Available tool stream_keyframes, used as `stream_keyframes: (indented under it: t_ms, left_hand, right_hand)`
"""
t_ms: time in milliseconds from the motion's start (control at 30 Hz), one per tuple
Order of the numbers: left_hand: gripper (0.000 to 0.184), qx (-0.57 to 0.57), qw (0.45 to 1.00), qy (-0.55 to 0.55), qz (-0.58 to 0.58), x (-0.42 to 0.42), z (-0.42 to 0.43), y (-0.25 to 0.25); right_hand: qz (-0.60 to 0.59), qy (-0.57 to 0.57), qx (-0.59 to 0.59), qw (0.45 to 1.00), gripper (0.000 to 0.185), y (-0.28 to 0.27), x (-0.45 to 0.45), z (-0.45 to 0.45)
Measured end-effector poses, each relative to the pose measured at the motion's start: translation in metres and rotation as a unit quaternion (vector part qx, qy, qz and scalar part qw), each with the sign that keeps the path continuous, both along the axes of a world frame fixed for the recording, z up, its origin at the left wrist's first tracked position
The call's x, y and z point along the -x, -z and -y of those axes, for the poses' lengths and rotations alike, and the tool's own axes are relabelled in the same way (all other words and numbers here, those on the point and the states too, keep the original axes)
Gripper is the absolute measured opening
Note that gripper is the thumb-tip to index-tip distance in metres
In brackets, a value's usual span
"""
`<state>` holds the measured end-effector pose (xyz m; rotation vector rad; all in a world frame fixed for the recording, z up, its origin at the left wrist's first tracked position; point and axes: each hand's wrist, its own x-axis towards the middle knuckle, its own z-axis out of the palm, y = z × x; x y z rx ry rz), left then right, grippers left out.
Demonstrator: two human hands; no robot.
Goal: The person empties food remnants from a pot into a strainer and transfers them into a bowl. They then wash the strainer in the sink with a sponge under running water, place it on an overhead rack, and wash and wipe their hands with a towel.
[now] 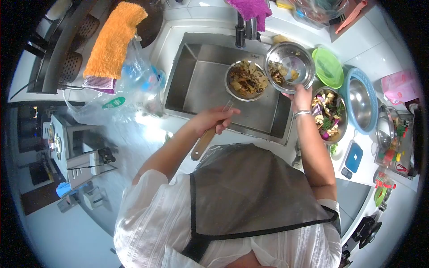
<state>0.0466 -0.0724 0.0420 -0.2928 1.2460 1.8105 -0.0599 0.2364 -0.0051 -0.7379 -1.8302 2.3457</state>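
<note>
1. I am standing at a rectangular stainless-steel sink [205, 76] set into a white counter [363, 173]; its basin is lying just beyond my hands. Pale grey floor [107, 138] is stretching away left of my left hand, and a white tiled wall [371, 44] is rising beyond my right.
2. My left hand [214, 121] is curling loosely around the brown wooden handle [203, 144] of a round metal scoop [250, 99], index finger reaching out. The scoop is hanging over the sink ahead of that hand, carrying wet brown leaves and spices [246, 80].
3. My right hand [301, 96] is closing on the near rim of a shiny round metal bowl [307, 67], which is holding more brown bits. I cannot tell whether bowl and scoop are touching.
4. Beyond both hands, a black faucet [240, 33] is standing under a purple cloth [250, 10].
5. Right of my right hand, a metal bowl of chopped vegetables [328, 114], a bright green plastic basket [327, 67] and a light-blue plastic basin [371, 100] are crowding the counter.
6. Beyond my left hand, an orange fluffy cloth [115, 40] is hanging by a clear plastic bag [134, 96].
</note>
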Motion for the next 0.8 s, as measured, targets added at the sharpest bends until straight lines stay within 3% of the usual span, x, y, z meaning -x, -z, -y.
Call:
stream_keyframes:
  t_ms: [200, 300, 400, 500, 600, 800]
  left_hand:
    - [0.042, 0.036, 0.999, -0.003, -0.029, 0.008, -0.004, -0.003]
    - [0.040, 0.106, 0.992, 0.017, -0.067, 0.019, -0.012, -0.001]
    - [0.039, 0.265, 0.958, 0.057, -0.097, 0.030, -0.025, -0.004]
    - [0.033, 0.492, 0.792, 0.156, -0.325, 0.035, -0.033, 0.024]
    - [0.031, 0.566, 0.658, 0.135, -0.479, 0.029, -0.042, 0.033]
    - [0.038, 0.603, 0.633, 0.166, -0.455, 0.026, -0.054, 0.030]
  right_hand:
    - [0.064, -0.033, 0.002, 0.997, 0.038, 0.024, -0.017, 0.012]
    - [0.088, -0.076, 0.035, 0.993, 0.036, 0.037, -0.026, 0.019]
    - [0.117, -0.124, 0.129, 0.977, 0.040, 0.037, -0.033, 0.027]
    - [0.152, -0.116, 0.162, 0.968, 0.038, 0.041, -0.036, 0.033]
    - [0.157, -0.126, 0.198, 0.959, 0.039, 0.049, -0.036, 0.033]
    - [0.172, -0.128, 0.206, 0.955, 0.038, 0.062, -0.038, 0.027]
